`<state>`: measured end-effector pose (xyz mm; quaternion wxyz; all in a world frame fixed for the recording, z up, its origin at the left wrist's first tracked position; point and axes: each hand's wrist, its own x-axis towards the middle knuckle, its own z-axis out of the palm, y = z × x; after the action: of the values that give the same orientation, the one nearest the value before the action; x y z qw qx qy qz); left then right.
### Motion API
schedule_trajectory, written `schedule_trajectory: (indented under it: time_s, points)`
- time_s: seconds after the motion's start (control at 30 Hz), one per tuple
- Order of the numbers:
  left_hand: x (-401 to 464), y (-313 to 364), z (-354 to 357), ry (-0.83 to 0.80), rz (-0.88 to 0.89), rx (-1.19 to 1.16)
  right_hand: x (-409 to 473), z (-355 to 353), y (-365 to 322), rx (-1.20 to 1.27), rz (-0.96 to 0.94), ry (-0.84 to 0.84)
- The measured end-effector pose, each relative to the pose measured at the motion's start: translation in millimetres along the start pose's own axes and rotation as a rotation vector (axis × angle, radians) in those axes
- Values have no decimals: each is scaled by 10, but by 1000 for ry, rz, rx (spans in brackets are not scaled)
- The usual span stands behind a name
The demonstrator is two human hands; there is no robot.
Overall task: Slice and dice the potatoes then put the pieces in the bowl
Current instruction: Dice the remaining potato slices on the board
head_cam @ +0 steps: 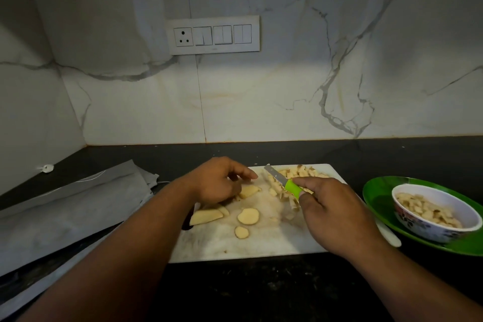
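Your right hand [337, 213] grips the green handle of a knife [283, 181], fingers curled round it, with the blade pointing toward the back-left and resting among a heap of diced potato [300, 174] at the back of the white cutting board [261, 240]. Your left hand [219, 180] sits over the left part of the board with its fingers loosely curled, resting on a potato piece [248, 191]; you cannot tell from here whether the fingers actually pinch it or only press it down. Nearer the front edge of the desk [261, 290], 3 more cut pieces lie loose on the board: a long wedge [206, 217] at the board's left edge, a larger round slice [248, 216] beside it, and a smaller round slice [241, 232] just in front of that. Toward the right edge of the desk a white patterned bowl [436, 232] holds diced potato pieces [428, 213] and stands on a green plate [376, 196], apart from the board. On the left side of the desk lies a sheet of grey paper [65, 212]. On the marble wall behind the desk is a white switch panel [213, 35].
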<state>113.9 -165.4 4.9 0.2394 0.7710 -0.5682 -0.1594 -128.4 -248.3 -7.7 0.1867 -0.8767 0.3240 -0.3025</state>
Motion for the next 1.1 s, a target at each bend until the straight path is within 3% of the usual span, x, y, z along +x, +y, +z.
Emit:
schedule_trajectory:
  time_s: [0.13,0.47,0.67,0.8,1.1]
  points:
    - [10,-74,-55,-99,40,78,6,16,9,37,-10,-22]
    - [102,-82,97,66,-9,-62,22,52,34,87,-2,-62]
    - [153,-48,123,81,146,71,25,48,23,97,13,-60]
    - [168,-37,165,-20,115,-33,31,57,34,78,10,-54]
    - [149,44,267,104,22,-28,7,80,34,2,-26,-62]
